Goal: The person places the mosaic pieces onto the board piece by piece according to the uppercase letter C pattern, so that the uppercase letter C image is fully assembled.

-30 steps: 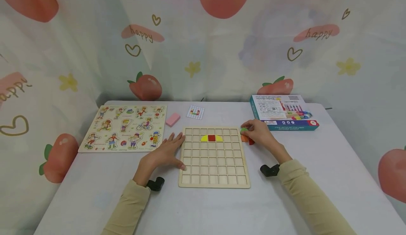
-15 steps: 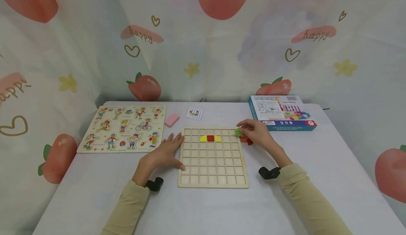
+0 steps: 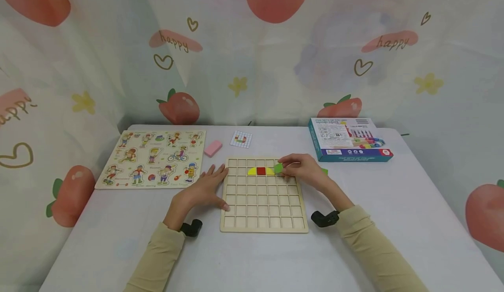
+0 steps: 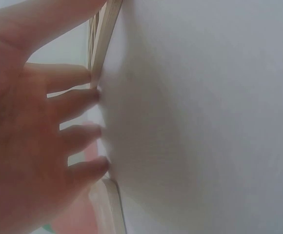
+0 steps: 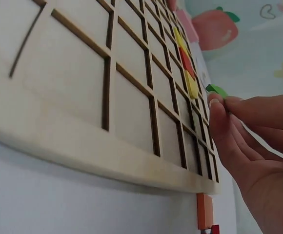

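My right hand (image 3: 303,169) pinches a small green block (image 3: 278,168) between thumb and fingertips, over the upper right of a wooden grid board (image 3: 264,230). Just left of that block, a red square block (image 3: 261,170) sits in the grid with a yellow rounded block (image 3: 252,172) on its left and another yellow block (image 5: 191,85) on its right. My left hand (image 3: 200,193) lies with spread fingers at the board's left edge, thumb on the frame. An orange block (image 5: 205,211) lies off the board's right edge, and a green piece (image 3: 324,171) shows behind my right wrist.
A picture puzzle board (image 3: 153,160) lies at the back left. Beside it are a pink eraser-like block (image 3: 213,148) and a small pattern card (image 3: 241,139). A flat box (image 3: 350,141) stands at the back right, before a fruit-printed curtain (image 3: 275,64).
My right hand has moved left from the loose pieces beside the board, carrying the green block over the grid next to the right yellow block. My left hand stays in place.
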Motion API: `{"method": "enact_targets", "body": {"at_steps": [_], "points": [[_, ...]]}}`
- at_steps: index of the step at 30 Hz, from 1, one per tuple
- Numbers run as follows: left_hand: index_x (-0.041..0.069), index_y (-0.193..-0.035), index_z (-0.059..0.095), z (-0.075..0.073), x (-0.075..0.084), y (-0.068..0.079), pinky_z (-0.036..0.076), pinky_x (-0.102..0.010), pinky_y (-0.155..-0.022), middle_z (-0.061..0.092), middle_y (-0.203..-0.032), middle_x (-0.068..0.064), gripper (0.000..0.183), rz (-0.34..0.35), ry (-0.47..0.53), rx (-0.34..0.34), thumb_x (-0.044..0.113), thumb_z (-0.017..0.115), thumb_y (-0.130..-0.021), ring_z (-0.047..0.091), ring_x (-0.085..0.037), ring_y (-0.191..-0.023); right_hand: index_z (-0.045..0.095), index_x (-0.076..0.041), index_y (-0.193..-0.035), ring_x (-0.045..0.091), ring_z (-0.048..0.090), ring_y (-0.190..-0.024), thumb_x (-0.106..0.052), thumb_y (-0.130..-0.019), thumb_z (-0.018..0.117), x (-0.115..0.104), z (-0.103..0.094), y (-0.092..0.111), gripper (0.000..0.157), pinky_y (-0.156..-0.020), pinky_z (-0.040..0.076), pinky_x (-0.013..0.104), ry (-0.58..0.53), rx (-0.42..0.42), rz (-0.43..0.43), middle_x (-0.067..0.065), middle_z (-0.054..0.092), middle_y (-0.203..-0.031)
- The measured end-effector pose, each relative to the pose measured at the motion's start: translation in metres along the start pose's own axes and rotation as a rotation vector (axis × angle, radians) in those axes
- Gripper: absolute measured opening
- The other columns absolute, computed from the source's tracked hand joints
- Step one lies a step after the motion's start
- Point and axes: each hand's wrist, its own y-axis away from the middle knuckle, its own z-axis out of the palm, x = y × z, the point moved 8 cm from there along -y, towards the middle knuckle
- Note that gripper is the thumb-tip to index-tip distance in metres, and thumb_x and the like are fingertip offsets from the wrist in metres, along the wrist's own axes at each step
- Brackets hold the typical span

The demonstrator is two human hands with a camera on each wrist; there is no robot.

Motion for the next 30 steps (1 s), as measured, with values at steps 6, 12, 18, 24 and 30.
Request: {"method": "enact_targets", "body": {"at_steps": [6, 12, 18, 24, 30], "points": [[0.007, -0.164, 0.023, 0.001, -0.002, -0.001, 0.003, -0.055, -0.131, 0.011, -0.174, -0.01, 0.116, -0.002, 0.0, -0.003, 0.035, 0.092, -0.075, -0.001, -0.036, -0.161, 0.068, 0.0, -0.132, 0.02, 0.072, -0.091, -0.01, -0.096, 0.069, -0.009, 0.016, -0.004, 0.037, -0.088, 0.056, 0.027, 0.001, -0.049, -0.016, 0.016, 0.071, -0.115], [0.007, -0.164, 0.023, 0.001, -0.002, -0.001, 0.003, -0.055, -0.131, 0.011, -0.174, -0.01, 0.117, 0.004, 0.002, -0.008, 0.035, 0.092, -0.075, -0.002, -0.035, -0.161, 0.072, -0.002, -0.125, 0.018, 0.071, -0.085, -0.011, -0.093, 0.074, -0.014, 0.028, -0.006, 0.034, -0.087, 0.057, 0.026, 0.012, -0.072, -0.044, 0.012, 0.074, -0.104], [0.008, -0.164, 0.022, 0.0, -0.001, -0.001, 0.002, -0.054, -0.131, 0.011, -0.174, -0.009, 0.117, 0.002, 0.005, -0.006, 0.035, 0.092, -0.075, -0.002, -0.035, -0.161, 0.074, -0.003, -0.123, 0.016, 0.071, -0.087, -0.013, -0.091, 0.077, -0.023, 0.038, -0.008, 0.034, -0.083, 0.058, 0.025, 0.037, -0.099, -0.064, 0.012, 0.076, -0.109], [0.007, -0.164, 0.023, 0.001, -0.002, -0.001, 0.004, -0.055, -0.131, 0.011, -0.174, -0.01, 0.116, 0.0, -0.003, -0.007, 0.035, 0.092, -0.075, -0.002, -0.035, -0.161, 0.076, -0.004, -0.119, 0.015, 0.067, -0.09, -0.014, -0.09, 0.079, -0.035, 0.049, -0.011, 0.031, -0.08, 0.056, 0.026, 0.093, -0.116, -0.114, 0.009, 0.076, -0.11], [0.007, -0.164, 0.023, 0.002, -0.003, -0.003, 0.004, -0.056, -0.131, 0.011, -0.174, -0.011, 0.115, 0.003, -0.011, -0.014, 0.035, 0.092, -0.076, -0.001, -0.036, -0.161, 0.077, -0.004, -0.115, 0.014, 0.066, -0.087, -0.014, -0.089, 0.081, -0.043, 0.059, -0.015, 0.028, -0.079, 0.055, 0.026, 0.13, -0.118, -0.168, 0.006, 0.077, -0.1]]}}
